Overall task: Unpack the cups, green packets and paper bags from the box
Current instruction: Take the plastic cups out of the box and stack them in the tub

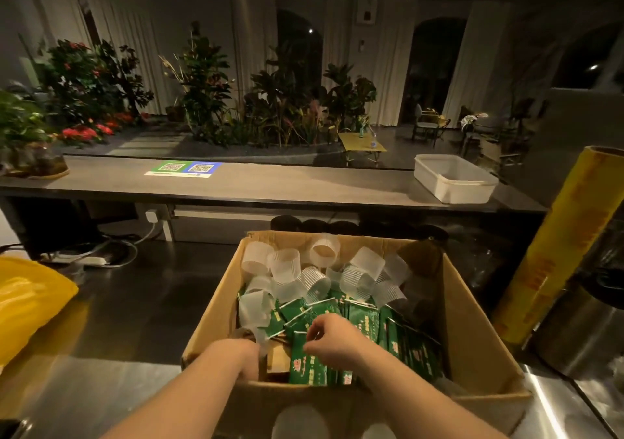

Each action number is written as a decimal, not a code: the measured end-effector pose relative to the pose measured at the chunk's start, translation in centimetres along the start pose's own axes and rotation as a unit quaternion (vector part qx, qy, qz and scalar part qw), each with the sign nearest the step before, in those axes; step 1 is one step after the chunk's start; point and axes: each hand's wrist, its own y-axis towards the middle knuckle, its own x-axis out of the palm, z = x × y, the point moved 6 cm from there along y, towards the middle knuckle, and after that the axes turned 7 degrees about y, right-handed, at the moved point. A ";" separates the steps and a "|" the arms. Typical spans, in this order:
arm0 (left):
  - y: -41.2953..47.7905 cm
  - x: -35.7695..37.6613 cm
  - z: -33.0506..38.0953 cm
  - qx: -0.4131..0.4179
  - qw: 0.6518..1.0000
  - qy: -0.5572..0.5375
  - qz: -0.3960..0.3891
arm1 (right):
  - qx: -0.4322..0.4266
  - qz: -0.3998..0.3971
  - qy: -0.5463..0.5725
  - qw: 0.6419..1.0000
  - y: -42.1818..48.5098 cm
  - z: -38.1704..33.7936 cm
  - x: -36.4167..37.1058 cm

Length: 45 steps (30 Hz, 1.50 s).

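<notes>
A dim room with potted plants (202, 77) lies behind a long grey counter (270, 188) carrying a QR-code sign (184, 168) and, towards its right end, a white tub (452, 181). On the nearer steel counter (135, 320) the cardboard box (472, 320) sits at the front edge, between a yellow bag (30, 296) and a yellow roll (553, 252). Both forearms reach over the box's near wall: the right hand (332, 337) curls its fingers, pinching the green packets (364, 320) below the cups (287, 264), while the left hand (243, 354) dips into the near left corner by the paper bags (278, 359), its fingers hidden, so its grip cannot be told.
</notes>
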 end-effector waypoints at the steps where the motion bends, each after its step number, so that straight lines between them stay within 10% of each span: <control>1: 0.3 0.0 0.0 -0.001 1.000 0.002 0.001 | 0.006 -0.011 -0.010 1.000 0.7 -0.4 0.4; 6: -0.3 -2.2 0.4 0.028 0.997 -0.020 0.066 | 0.037 -0.004 -0.022 0.999 4.7 -2.1 2.8; 11: -2.9 -5.5 -2.5 0.083 0.945 -0.273 0.162 | 0.069 -0.046 -0.016 0.996 7.2 -2.3 4.1; 20: -2.6 -4.9 -4.9 0.096 0.643 -0.724 0.230 | 0.030 -0.106 -0.001 0.994 9.3 -5.0 7.7; 31: -2.0 -3.4 -4.2 0.132 0.525 -0.826 0.155 | 0.081 0.042 0.059 0.994 10.6 -2.2 5.1; 41: -0.6 -2.7 -4.6 0.149 0.530 -0.813 0.189 | 0.089 0.024 0.360 0.928 4.8 -0.4 1.3; 45: -1.3 -2.9 -3.8 0.162 0.588 -0.770 0.186 | 0.115 0.001 0.515 0.850 4.3 -1.2 2.5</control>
